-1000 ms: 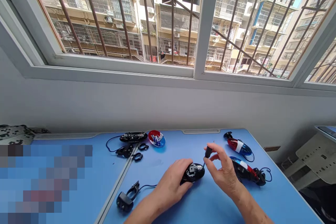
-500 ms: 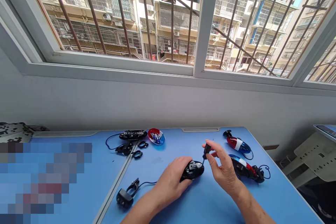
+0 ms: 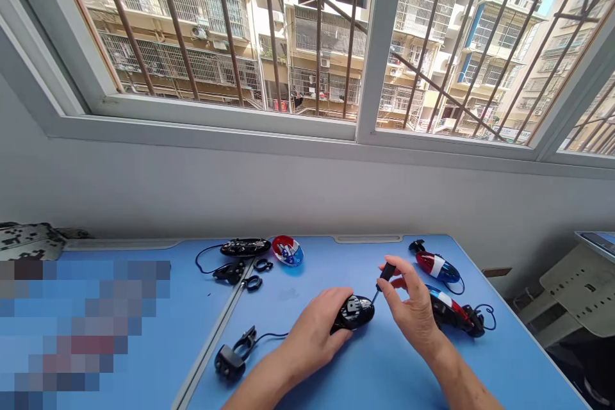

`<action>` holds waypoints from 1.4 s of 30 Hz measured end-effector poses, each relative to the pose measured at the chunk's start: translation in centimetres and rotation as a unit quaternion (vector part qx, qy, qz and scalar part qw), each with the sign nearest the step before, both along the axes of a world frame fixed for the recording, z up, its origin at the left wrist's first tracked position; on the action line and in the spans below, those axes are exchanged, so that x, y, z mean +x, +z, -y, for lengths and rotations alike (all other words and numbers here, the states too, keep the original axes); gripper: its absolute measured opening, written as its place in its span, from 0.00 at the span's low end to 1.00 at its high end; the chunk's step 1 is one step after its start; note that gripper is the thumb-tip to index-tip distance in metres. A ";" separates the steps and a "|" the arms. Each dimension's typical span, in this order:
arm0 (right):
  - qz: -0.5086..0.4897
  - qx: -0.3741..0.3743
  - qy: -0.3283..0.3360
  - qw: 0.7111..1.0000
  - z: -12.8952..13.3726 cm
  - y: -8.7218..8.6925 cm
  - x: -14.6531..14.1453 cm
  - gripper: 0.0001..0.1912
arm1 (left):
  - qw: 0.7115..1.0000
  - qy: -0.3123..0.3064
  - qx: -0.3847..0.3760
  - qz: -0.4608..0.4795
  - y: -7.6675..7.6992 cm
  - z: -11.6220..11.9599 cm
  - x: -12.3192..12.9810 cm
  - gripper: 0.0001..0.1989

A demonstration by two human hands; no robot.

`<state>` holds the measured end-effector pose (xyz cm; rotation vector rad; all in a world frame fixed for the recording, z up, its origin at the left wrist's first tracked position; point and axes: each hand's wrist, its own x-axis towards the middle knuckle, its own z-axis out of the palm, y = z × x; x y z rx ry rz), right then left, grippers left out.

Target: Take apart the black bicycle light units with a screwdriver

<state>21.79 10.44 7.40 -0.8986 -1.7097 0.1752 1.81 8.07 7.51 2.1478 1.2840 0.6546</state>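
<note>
Head view: right fingers (image 3: 391,298) pinched on screwdriver (image 3: 387,273), now more aslant; left (image 3: 335,298) around casing (image 3: 358,312)

The screwdriver (image 3: 385,276) tilts more than it did half a second ago, its handle (image 3: 387,271) leaning farther to the right, away from the black oval unit (image 3: 356,312). The fingers (image 3: 391,296) of the right hand (image 3: 415,312) have shifted slightly that way with it.
</note>
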 end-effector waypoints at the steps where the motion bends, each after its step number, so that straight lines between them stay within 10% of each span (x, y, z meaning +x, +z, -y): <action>1: 0.005 -0.001 0.008 1.000 0.1 0.1 -0.1 0.17 | 1.000 0.001 0.001 0.000 0.0 0.0 0.0 0.23; 42: 0.013 0.035 0.034 0.999 0.0 -0.6 -0.2 0.26 | 1.000 -0.010 -0.004 -0.003 -0.7 -0.4 0.0 0.25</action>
